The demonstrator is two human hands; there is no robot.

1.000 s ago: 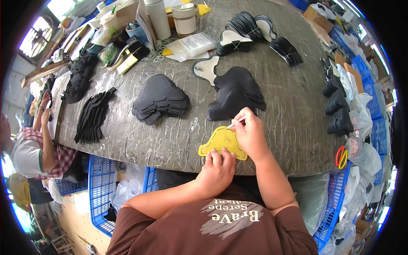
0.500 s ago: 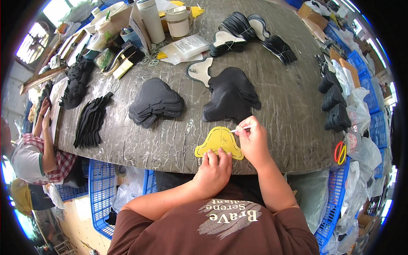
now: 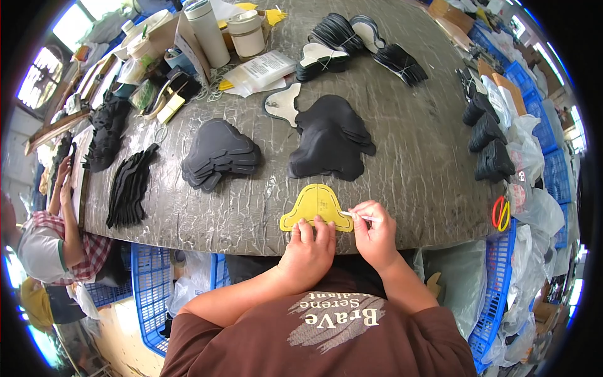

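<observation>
A yellow bell-shaped template [image 3: 316,202] with slots along its edges lies near the table's front edge. The fingers of my left hand [image 3: 308,256] are stretched out and press on its lower edge. My right hand [image 3: 375,237] pinches a slim white pen [image 3: 347,213], its tip at the template's right side. Whatever lies under the template is hidden. Just beyond it is a pile of black cut pieces [image 3: 331,141], with one pale piece [image 3: 284,103] at its far left. Another black stack [image 3: 220,154] sits to the left.
Black strips [image 3: 130,188] lie at the left. Tied bundles [image 3: 336,34] are at the back, more stacks [image 3: 490,135] at the right. Red-and-yellow scissors [image 3: 501,213] rest at the right edge. Blue crates [image 3: 151,283] stand below. A co-worker [image 3: 50,239] works at the left.
My right hand has moved down along the template's right edge, taking the pen tip from the upper right side to the lower right. My left hand stays pressed on the template.
</observation>
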